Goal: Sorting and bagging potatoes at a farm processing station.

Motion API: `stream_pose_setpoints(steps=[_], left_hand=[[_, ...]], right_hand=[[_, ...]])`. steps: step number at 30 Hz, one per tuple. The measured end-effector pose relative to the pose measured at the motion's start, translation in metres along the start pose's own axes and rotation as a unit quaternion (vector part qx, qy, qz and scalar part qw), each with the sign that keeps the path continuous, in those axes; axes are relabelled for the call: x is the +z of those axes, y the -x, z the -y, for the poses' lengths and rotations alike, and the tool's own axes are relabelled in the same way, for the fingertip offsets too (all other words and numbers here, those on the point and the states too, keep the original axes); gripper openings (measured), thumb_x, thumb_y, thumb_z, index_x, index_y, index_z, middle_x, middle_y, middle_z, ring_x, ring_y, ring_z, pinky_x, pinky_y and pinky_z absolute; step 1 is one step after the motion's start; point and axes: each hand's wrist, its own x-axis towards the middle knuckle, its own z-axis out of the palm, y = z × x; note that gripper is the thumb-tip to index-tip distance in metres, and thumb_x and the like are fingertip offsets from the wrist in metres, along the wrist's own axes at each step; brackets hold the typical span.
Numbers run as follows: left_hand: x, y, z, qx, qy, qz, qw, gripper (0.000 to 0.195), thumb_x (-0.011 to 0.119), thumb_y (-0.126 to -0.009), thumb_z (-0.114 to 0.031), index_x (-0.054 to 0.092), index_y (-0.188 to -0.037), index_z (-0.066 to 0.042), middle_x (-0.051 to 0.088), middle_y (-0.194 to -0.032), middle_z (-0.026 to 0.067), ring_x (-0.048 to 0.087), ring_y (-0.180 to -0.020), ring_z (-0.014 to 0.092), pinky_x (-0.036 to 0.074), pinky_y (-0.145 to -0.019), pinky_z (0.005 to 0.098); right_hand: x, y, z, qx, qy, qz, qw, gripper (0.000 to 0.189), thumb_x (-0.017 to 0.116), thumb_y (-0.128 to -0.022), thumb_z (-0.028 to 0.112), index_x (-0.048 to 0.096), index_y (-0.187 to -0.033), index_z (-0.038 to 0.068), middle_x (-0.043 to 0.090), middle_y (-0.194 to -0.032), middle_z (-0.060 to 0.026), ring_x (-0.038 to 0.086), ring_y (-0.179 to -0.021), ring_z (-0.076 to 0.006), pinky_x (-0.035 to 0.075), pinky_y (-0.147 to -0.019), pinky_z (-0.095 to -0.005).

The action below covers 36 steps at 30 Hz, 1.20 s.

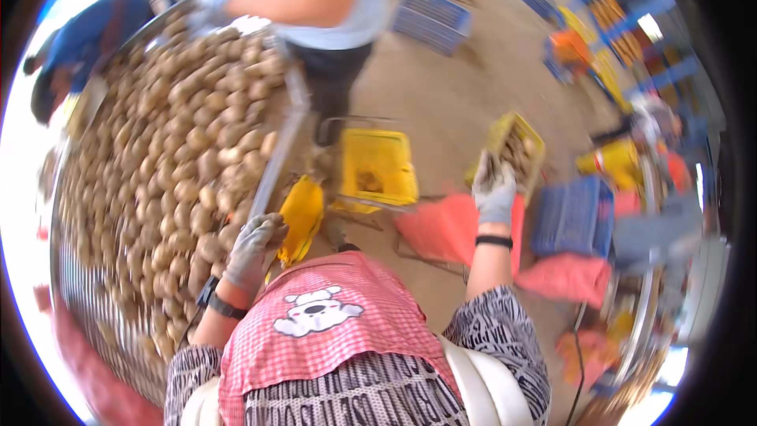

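Observation:
My left hand (251,251), in a grey-white glove, is at the near right edge of a metal table heaped with potatoes (195,148). Its fingers curl; whether anything sits inside them is hidden. A yellow bag (300,219) hangs right beside these fingers. My right hand (495,192), also gloved, reaches out above a pink sack (443,228). Blurred fingers spread slightly beside a yellow crate (535,168) partly filled with potatoes, and no object shows in them. Contact between that hand and the crate is unclear.
A metal rim (278,148) borders the table. Ahead is a yellow crate (378,160) with a little in its bottom. Blue crates (432,21) (571,216) stand farther off and at right. A co-worker (331,6) stands across the corner; another person (94,35) bends at far left.

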Motion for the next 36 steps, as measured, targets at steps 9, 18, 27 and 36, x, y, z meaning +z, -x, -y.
stream_pose_setpoints(steps=[9, 18, 27, 36], left_hand=[[-0.004, 0.066, 0.015, 0.036, 0.037, -0.2, 0.978, 0.034, 0.051, -0.087, -0.035, 0.064, -0.08, -0.005, 0.056, -0.064, 0.0008, 0.051, -0.058, 0.006, 0.042, -0.058, 0.0229], [-0.027, 0.134, 0.082, 0.161, -0.174, -0.531, 0.814, 0.018, 0.057, -0.083, -0.02, 0.059, -0.088, -0.002, 0.058, -0.083, 0.0069, 0.055, -0.084, 0.018, 0.044, -0.075, 0.0288], [-0.203, 0.21, 0.077, 0.109, -0.114, -0.754, 0.637, 0.029, 0.053, -0.08, -0.018, 0.057, -0.105, -0.004, 0.058, -0.101, 0.0161, 0.055, -0.096, 0.028, 0.042, -0.085, 0.0344], [-0.234, 0.198, 0.043, -0.256, -0.285, -0.632, 0.674, 0.056, 0.059, -0.07, -0.046, 0.052, -0.114, -0.011, 0.051, -0.114, 0.0191, 0.047, -0.107, 0.033, 0.038, -0.089, 0.0412]], right_hand=[[0.03, 0.074, -0.227, 0.456, 0.415, 0.144, 0.774, 0.036, 0.039, -0.09, 0.029, 0.052, -0.108, 0.001, 0.061, -0.1, -0.0104, 0.061, -0.084, -0.0179, 0.053, -0.064, -0.027], [0.084, 0.18, -0.334, 0.411, 0.614, 0.558, 0.378, 0.025, 0.046, -0.09, 0.016, 0.049, -0.11, 0.001, 0.056, -0.094, -0.005, 0.055, -0.075, -0.0104, 0.047, -0.066, -0.0207], [0.082, 0.258, -0.455, 0.021, 0.459, 0.873, 0.165, 0.023, 0.053, -0.079, 0.017, 0.059, -0.096, 0.003, 0.059, -0.093, -0.0148, 0.056, -0.089, -0.0304, 0.043, -0.079, -0.0363], [0.068, 0.293, -0.475, -0.121, 0.531, 0.832, -0.107, 0.041, 0.06, -0.071, 0.02, 0.052, -0.11, 0.01, 0.052, -0.105, -0.013, 0.051, -0.098, -0.0303, 0.043, -0.081, -0.0394]])
